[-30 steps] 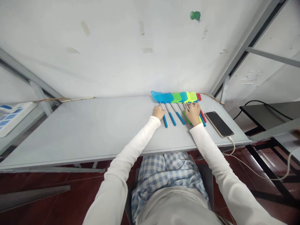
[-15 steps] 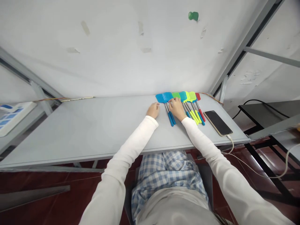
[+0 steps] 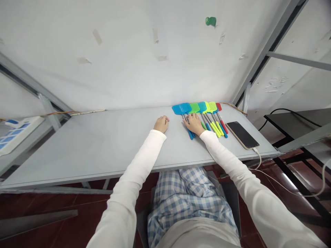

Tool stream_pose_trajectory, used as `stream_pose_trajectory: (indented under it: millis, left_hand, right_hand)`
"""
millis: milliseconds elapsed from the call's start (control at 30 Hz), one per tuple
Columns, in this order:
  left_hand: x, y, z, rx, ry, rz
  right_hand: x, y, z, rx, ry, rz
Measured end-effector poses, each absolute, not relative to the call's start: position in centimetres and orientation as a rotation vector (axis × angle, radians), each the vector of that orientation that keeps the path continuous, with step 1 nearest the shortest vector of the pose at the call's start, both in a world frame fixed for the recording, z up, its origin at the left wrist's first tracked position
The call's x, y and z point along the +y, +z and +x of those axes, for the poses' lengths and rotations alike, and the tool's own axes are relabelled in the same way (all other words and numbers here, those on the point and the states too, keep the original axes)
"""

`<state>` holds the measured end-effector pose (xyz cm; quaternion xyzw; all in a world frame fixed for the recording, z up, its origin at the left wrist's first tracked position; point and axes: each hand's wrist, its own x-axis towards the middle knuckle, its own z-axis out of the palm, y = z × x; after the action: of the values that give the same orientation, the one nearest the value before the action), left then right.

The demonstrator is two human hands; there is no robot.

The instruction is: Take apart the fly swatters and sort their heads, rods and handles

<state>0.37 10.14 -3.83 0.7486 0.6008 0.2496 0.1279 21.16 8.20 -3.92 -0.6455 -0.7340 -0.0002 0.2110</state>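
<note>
Several fly swatters lie in an overlapping, fanned row against the wall, with coloured heads, thin metal shafts and coloured grips. At the row's left end is a blue fly swatter [image 3: 181, 108], then a green fly swatter [image 3: 194, 108], another blue one, a yellow fly swatter [image 3: 212, 107] and a red fly swatter [image 3: 218, 106]. My right hand [image 3: 195, 124] rests over the shafts at the left end, fingers spread and touching them, hiding part of the shafts. Left of the row, my left hand [image 3: 161, 124] rests on the table with loosely curled fingers and nothing visible in them.
A phone [image 3: 242, 135] with a white charging cable [image 3: 259, 157] lies right of the swatters on the grey table [image 3: 103, 144]. The white wall [image 3: 129, 79] closes off the back. A white-and-blue item [image 3: 18, 132] stands at far left, a black table [image 3: 297, 125] at right.
My left hand has moved left, away from the swatters. My right hand's fingers have come down and spread over the shafts. The view has shifted slightly; the swatters look about the same.
</note>
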Motion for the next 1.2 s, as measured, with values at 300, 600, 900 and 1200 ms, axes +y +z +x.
stream_pose_trajectory:
  millis: [300, 600, 900, 1200]
  left_hand:
    - [7.6, -3.1, 4.7, 1.863, 0.596, 2.235]
    - [6.3, -2.9, 9.4, 1.855, 0.571, 2.209]
    - [7.3, -2.9, 8.0, 1.806, 0.591, 2.071]
    - [7.5, -3.1, 7.2, 1.743, 0.753, 1.869]
  right_hand:
    - [8.4, -1.5, 22.5, -1.882, -0.023, -1.747]
    - [7.7, -1.2, 22.0, -1.978, -0.012, -1.803]
    - [7.2, -0.8, 21.5, -2.014, 0.003, -1.787]
    - [7.1, -1.1, 21.2, -2.027, 0.035, -1.808]
